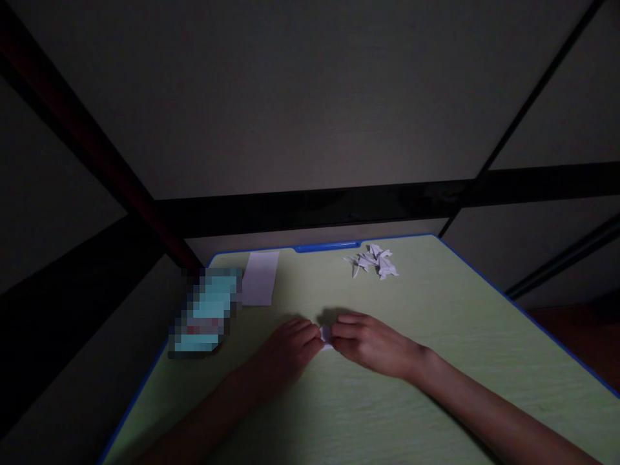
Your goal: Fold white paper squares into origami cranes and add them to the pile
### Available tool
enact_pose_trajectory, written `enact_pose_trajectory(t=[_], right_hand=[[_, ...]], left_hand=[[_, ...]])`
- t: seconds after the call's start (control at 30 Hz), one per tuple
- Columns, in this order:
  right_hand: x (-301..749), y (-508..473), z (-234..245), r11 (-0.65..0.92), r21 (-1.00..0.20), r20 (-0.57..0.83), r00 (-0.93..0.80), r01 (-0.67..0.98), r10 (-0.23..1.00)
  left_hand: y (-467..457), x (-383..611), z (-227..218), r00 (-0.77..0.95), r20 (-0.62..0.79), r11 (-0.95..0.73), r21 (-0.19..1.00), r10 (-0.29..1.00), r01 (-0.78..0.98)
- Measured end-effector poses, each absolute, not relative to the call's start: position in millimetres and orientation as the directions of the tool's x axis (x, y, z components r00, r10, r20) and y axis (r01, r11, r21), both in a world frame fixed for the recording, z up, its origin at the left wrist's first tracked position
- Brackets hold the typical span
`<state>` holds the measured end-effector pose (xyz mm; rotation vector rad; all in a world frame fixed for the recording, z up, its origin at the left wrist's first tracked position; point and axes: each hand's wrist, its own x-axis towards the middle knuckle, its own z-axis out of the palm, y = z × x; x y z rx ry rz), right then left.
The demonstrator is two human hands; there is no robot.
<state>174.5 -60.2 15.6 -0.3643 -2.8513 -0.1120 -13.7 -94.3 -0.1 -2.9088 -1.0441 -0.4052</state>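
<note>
Between my two hands, low over the table, is a small folded piece of white paper (326,335). My left hand (295,345) grips its left side with the fingers curled and the thumb pressed in. From the right, my right hand (361,339) pinches the other side, fingers bent together. Only a narrow strip of the paper shows; the fingers hide the rest, so its full shape cannot be made out.
Several folded white paper figures (375,260) lie in a cluster at the far right. A flat white paper sheet (260,279) rests at the far left, beside a pixelated turquoise object (208,313). The pale green table (436,310) has a blue edge and meets a dark panelled wall.
</note>
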Motion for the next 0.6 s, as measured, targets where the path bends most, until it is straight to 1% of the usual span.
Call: enact_pose_trajectory(t=[0.1,0.23,0.33,0.4,0.47,0.53,0.6], right_hand=[[175,-63,17,0.964,0.092,0.252,-0.942,0.251,0.222],[172,-69,21,0.96,0.13,0.226,-0.95,0.248,0.215],[170,-75,23,0.957,0.137,0.201,-0.953,0.255,0.225],[170,-79,23,0.952,0.115,0.192,-0.947,0.283,0.258],[173,-82,22,0.94,0.068,0.211,-0.926,0.333,0.313],[176,-83,21,0.925,0.02,0.223,-0.904,0.379,0.365],[179,-82,20,0.908,-0.025,0.217,-0.884,0.419,0.414]], left_hand=[[-93,-15,-1,0.757,0.254,-0.788,0.032,0.602,0.615],[-93,-15,4,0.79,0.207,-0.804,-0.024,0.578,0.594],[-92,-15,8,0.818,0.184,-0.819,-0.089,0.545,0.566],[-92,-16,10,0.82,0.17,-0.818,-0.104,0.546,0.566],[-93,-18,11,0.801,0.168,-0.805,-0.064,0.575,0.59],[-98,-19,12,0.767,0.158,-0.779,0.026,0.622,0.626],[-104,-18,13,0.756,0.086,-0.761,0.101,0.649,0.641]])
